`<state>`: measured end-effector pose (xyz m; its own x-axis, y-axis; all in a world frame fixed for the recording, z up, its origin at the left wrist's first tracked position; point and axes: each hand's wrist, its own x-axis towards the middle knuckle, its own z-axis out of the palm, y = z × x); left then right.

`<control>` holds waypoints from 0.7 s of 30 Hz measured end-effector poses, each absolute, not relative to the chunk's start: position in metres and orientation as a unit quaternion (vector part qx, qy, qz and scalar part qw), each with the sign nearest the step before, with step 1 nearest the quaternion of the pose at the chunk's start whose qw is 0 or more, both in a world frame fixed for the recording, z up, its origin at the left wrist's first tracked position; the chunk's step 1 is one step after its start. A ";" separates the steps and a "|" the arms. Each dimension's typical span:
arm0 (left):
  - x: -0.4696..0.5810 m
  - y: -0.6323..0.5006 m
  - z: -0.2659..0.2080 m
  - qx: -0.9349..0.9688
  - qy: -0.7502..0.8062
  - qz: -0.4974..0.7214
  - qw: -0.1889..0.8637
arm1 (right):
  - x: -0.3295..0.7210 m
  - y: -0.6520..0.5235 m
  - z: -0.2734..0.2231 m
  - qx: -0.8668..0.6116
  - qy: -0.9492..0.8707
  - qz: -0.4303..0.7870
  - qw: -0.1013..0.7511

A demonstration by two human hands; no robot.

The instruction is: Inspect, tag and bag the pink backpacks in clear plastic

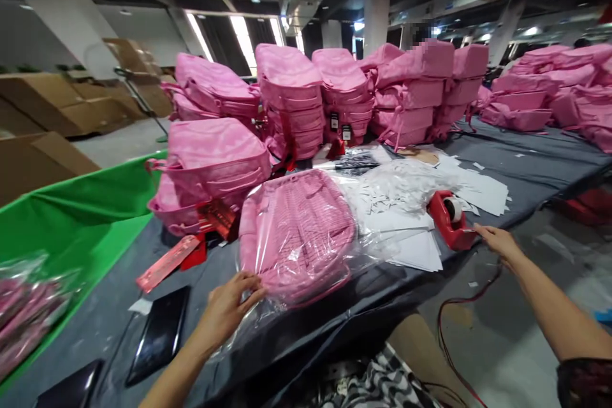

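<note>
A pink backpack (296, 229) lies on the dark table in front of me, inside a clear plastic bag (356, 254). At its near left corner, my left hand (232, 305) is closed, thumb and fingers gripping the plastic. To the right stands a red tape dispenser (452, 229) with a white roll of tape (453, 209) in it. My right hand (500, 243) is at the dispenser's front end, its fingers pinched on the end of the tape. The strip of tape itself is too small to see clearly.
Stacked pink backpacks (291, 95) line the far side of the table. White paper sheets (415, 248) lie beside the dispenser. Red tags (167, 261) and a black tablet-like object (160, 331) are on the left, near a green-lined bin (100, 194) holding bagged backpacks. Cardboard boxes (52, 102) stand behind.
</note>
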<state>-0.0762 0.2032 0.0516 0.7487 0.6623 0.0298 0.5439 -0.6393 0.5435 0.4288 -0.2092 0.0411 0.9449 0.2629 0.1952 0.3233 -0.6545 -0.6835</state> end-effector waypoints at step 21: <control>-0.078 0.203 0.051 0.917 0.342 0.068 0.193 | 0.446 -0.176 0.022 -0.891 -0.089 -0.073 0.438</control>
<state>-0.0780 0.2028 0.0513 0.7573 0.6530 -0.0068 0.6006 -0.6925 0.3997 0.4457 -0.1757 0.0218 0.9734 0.0944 0.2086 0.2228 -0.5998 -0.7685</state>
